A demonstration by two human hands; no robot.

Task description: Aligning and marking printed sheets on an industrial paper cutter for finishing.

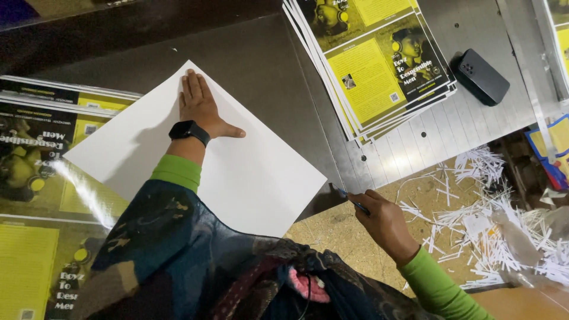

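Seen from the head camera, looking straight down, the left hand [198, 106] lies flat and open on a white sheet [237, 166], fingers together and pointing to the far side, thumb spread out to the right. It presses on the far left part of the sheet, near the sheet's far corner; a black watch [188, 130] sits on the wrist, above a green sleeve [176, 172]. The sheet rests at an angle on a dark table [249, 59], with its near right corner reaching the table's edge. The right hand [384, 222] is well apart from the left, off the near right corner of the sheet and just past the table edge. It is closed around a thin dark tool [355, 204], whose tip points left toward that corner; whether the tip touches the sheet cannot be told. On the far right of the table lies a fanned stack of yellow and black printed covers [373, 65], and right of it a black phone [481, 76] lies face down. More printed covers [41, 154] lie at the left, partly under the sheet. White paper strips [504, 237] litter the floor at the near right.
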